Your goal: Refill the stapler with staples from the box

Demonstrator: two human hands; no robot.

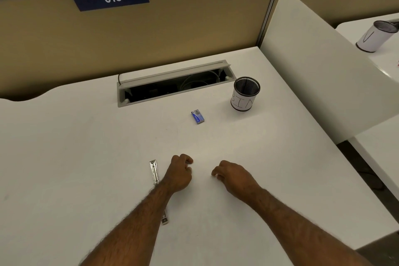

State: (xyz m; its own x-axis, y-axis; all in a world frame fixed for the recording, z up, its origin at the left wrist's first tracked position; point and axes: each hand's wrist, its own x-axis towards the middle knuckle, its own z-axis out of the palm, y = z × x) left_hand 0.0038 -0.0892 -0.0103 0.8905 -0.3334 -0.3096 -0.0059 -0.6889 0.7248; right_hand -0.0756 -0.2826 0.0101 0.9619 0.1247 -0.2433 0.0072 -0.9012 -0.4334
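Nearest, opened stapler (154, 172) flat on desk (64, 147), long axis running near-to-far, partly hidden under left forearm. Beside it, left hand (179, 174) and right hand (234, 177), both loosely curled, gripping nothing. Farther, dead ahead between them, staple box (197, 116), untouched, about equally reachable.

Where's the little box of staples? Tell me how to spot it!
Find the open cable hatch at the back of the white desk. Just in front of it, left of the black mesh cup, lies the staple box: small, flat, the only blue thing on the desk.
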